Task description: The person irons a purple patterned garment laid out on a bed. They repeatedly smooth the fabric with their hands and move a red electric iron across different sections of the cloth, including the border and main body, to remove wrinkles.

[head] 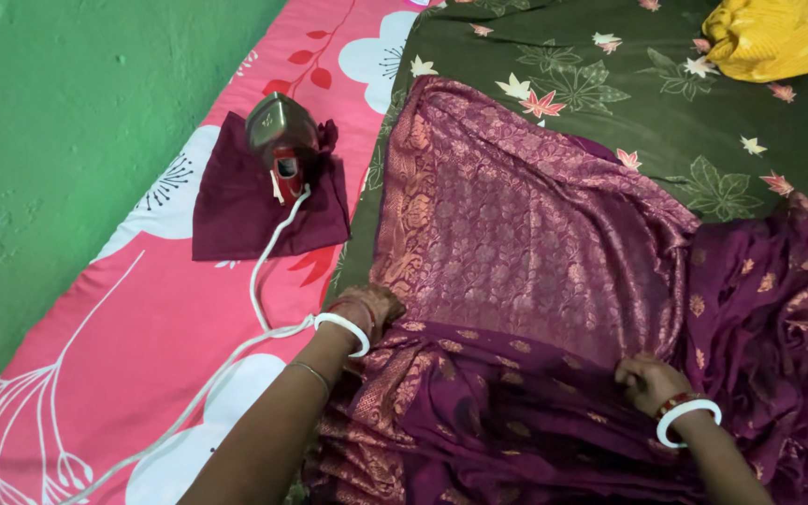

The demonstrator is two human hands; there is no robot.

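Our left hand lies near the lower middle of the frame, pressing on the gold-patterned border of the purple sari; the fingers are bent into the cloth and seem to pinch its edge. Our right hand, at the lower right, is clenched around a fold of the same sari. Both wrists carry a white bangle, and the left forearm has also a thin metal one.

The sari is spread over the centre and the right of the frame, with one flat panel going up toward the top and the rest lying in loose folds around our hands. It lies on a dark green floral sheet, which fills the upper right.

On the left we see a pink mat with white flowers. On it, in the upper left part, an electric iron stands on a small maroon cloth. Its white cord runs down across the mat and passes just beside our left wrist. A yellow cloth lies in the upper right corner. A green floor fills the far left.
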